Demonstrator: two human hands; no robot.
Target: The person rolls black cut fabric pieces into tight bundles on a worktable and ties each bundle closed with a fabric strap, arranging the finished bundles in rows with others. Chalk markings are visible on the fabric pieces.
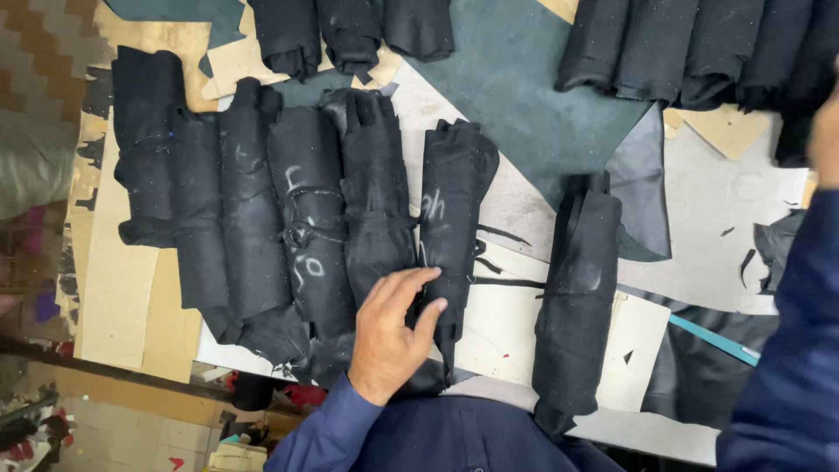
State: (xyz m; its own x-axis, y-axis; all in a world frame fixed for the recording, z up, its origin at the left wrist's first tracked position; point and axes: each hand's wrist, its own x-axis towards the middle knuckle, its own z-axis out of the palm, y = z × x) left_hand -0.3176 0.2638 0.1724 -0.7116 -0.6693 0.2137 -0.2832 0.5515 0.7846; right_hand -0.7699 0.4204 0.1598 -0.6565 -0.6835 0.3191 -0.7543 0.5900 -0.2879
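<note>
Several rolled bundles of black material (253,210) lie side by side on a worktable. My left hand (393,336), in a blue sleeve, lies flat on the near ends of two of them. Its fingers rest on a tied roll (376,201), and its thumb touches the neighbouring roll with chalk marks (454,201). A further black roll (577,297) lies apart to the right. Only a sliver of my right hand (826,131) shows at the right edge, above its blue sleeve (786,350); what it holds is hidden.
More black rolls lie along the far side, at top centre (350,35) and top right (699,52). A dark green sheet (524,79) and pale card pieces (507,328) cover the table. A teal strip (712,339) lies at the right. The table's edge and the floor (105,419) are at the lower left.
</note>
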